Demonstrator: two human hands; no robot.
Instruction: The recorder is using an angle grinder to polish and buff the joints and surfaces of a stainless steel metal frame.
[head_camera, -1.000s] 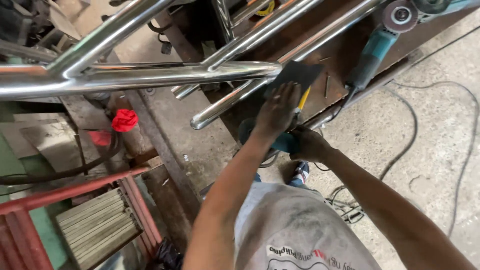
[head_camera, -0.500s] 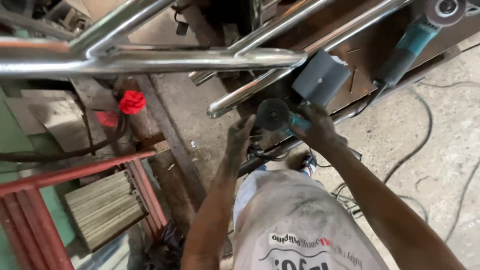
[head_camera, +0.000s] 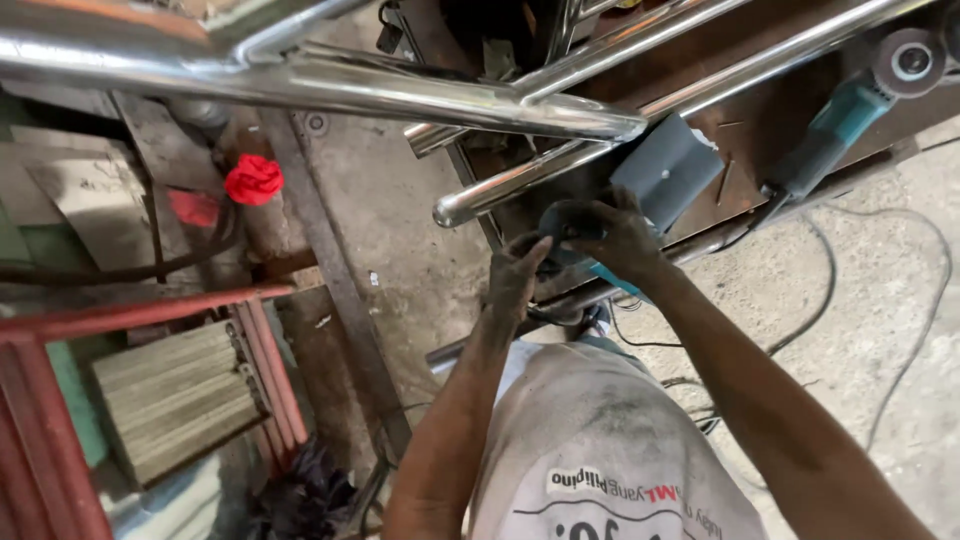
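Note:
My right hand (head_camera: 618, 237) grips a teal angle grinder (head_camera: 606, 277) held low in front of my chest, below the bench edge. My left hand (head_camera: 514, 276), black with grime, reaches up to the grinder's dark disc (head_camera: 556, 222), thumb and fingertips pinched on its edge. Just above the hands a polished steel tube (head_camera: 520, 183) ends in a rounded cap. A grey-blue square sheet (head_camera: 668, 168) lies on the bench behind the grinder.
A welded frame of shiny steel tubes (head_camera: 330, 88) spans the top. A second teal grinder (head_camera: 838, 128) lies on the brown bench (head_camera: 760, 110), its cable trailing over the concrete floor (head_camera: 880, 300). A red knob (head_camera: 253, 180), a red metal frame (head_camera: 150, 310) and a ribbed block (head_camera: 175, 395) sit left.
My left hand came off the grey sheet by the tube and dropped to the grinder's disc. My right hand turned the grinder and drew it closer to my body.

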